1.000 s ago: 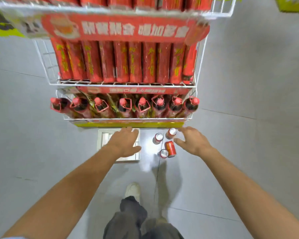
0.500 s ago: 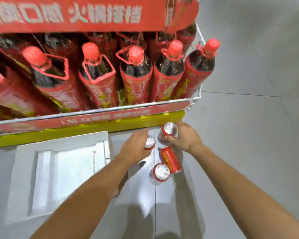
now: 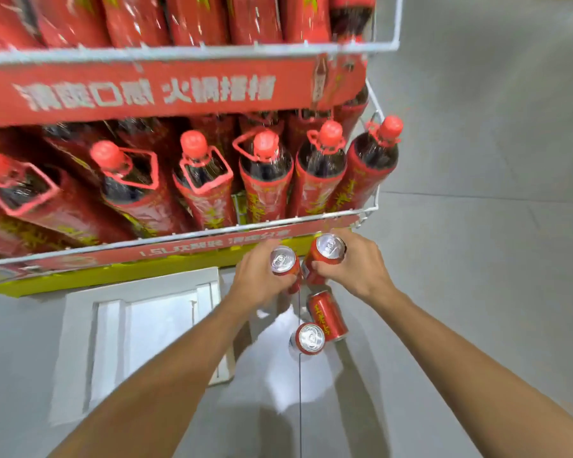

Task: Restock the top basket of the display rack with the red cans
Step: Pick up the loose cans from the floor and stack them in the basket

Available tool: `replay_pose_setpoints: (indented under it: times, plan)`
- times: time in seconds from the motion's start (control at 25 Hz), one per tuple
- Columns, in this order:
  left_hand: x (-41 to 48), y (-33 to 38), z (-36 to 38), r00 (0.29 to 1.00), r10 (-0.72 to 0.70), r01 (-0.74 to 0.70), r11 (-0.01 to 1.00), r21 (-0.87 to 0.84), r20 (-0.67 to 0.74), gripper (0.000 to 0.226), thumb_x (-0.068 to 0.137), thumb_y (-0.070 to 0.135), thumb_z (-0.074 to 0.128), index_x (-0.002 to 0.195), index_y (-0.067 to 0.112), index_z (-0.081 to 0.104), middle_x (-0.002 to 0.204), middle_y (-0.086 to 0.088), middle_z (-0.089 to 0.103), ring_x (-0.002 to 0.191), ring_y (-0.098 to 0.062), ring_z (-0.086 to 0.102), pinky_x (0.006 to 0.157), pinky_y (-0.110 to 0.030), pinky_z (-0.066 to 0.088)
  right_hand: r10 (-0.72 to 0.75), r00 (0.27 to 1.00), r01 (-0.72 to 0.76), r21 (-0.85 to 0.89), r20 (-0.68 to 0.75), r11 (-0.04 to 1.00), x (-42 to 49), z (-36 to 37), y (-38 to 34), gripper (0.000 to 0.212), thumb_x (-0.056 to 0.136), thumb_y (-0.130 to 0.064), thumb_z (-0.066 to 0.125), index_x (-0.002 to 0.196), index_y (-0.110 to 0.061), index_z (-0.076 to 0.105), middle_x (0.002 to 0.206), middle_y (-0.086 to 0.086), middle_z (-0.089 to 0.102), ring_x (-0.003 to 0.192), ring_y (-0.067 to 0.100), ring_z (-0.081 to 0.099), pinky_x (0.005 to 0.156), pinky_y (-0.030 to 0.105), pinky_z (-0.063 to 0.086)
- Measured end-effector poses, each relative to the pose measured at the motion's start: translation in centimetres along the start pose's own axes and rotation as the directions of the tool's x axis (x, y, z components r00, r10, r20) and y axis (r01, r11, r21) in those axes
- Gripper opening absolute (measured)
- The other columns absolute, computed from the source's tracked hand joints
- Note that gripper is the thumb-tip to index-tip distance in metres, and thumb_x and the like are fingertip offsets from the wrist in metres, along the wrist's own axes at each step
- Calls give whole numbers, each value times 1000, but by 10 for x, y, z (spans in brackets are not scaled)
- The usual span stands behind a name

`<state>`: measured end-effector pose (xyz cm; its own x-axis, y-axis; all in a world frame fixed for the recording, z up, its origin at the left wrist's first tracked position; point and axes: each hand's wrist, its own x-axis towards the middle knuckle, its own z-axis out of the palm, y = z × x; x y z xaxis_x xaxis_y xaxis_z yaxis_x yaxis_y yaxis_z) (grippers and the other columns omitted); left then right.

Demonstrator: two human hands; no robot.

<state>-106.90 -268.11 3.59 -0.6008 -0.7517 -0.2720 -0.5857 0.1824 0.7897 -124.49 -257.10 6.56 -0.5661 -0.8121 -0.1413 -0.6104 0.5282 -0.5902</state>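
- Gripping one red can each, both hands sit low at the foot of the display rack: the left hand is wrapped round the left can, and the right hand is clenched on the right can.
- Half a second ago the fingers were only closing on these two cans on the floor; now both look lifted, silver tops facing the camera and tilted toward each other, nearly touching.
- Two more cans remain on the grey floor just near of the hands: a lying can on its side and an upright can touching it.
- A white tray lies on the floor to the left, under the yellow base of the rack.
- The bottom basket holds large bottles; the next shelf up holds red packs.
- The top basket is out of view above, so I judge that the pick-up is done and the carry upward comes next, with another trip needed for the remaining pair.
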Motion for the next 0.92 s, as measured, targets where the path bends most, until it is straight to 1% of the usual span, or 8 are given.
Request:
replay_pose_setpoints:
  times: [0.16,0.24,0.36,0.44,0.56,0.68,0.8,0.92]
  plan:
    - [-76,146,-133,996,71,-78,985,-156,-48,50,54,43,81,101,32,68,94,2,77,90,-24,74,82,-39,59,-109,994,108,38,29,993,-41,-157,-143,66,62,-61,81,119,-33,67,109,-16,73,98,10,70,89,34,56]
    - [-122,232,-214,993,100,-110,968,-224,-55,53,59,35,88,108,24,70,98,1,78,88,-17,74,81,-37,59,-140,989,135,123,36,983,-65,-249,-224,63,61,-61,84,116,-33,69,104,-18,74,95,5,71,90,34,57]
    - [-190,366,-338,993,108,-115,945,-306,-40,50,71,7,94,112,4,66,94,1,76,74,3,66,70,-17,54,-181,983,170,275,14,946,-95,-381,-345,53,61,-60,88,105,-36,72,96,-21,76,89,-3,72,88,32,60]
    - [-234,450,-415,985,155,-172,933,-317,-78,48,74,-2,91,113,-4,63,94,-5,76,75,2,66,67,-13,53,-217,976,208,335,-11,919,-112,-463,-421,53,61,-62,89,103,-34,75,92,-20,77,86,-3,72,85,33,61]
    - [-289,552,-506,955,246,-289,901,-322,-167,47,77,0,89,115,-1,63,101,-10,77,89,-9,67,82,-24,56,-287,954,295,394,-80,870,-135,-565,-519,60,57,-71,87,99,-29,76,90,-13,79,84,5,75,84,41,61]
    - [-339,623,-566,914,276,-378,843,-382,-296,42,81,4,85,118,9,64,104,-5,75,90,-12,67,79,-26,57,-381,912,409,399,-150,821,-162,-633,-598,53,61,-69,85,91,-27,76,85,-12,77,76,-1,69,80,35,60]
    - [-374,659,-606,870,274,-457,762,-458,-411,39,88,10,81,122,10,62,105,-8,75,96,-19,68,83,-31,58,-430,876,483,355,-219,801,-183,-668,-659,59,65,-72,82,87,-18,76,73,-8,72,64,0,60,66,29,51]
    - [-393,671,-639,843,251,-481,748,-457,-476,38,94,21,76,125,8,58,106,-11,74,97,-19,70,87,-34,59,-443,867,497,340,-227,798,-196,-674,-706,66,63,-80,77,86,-19,77,74,-6,75,70,9,69,67,34,54]
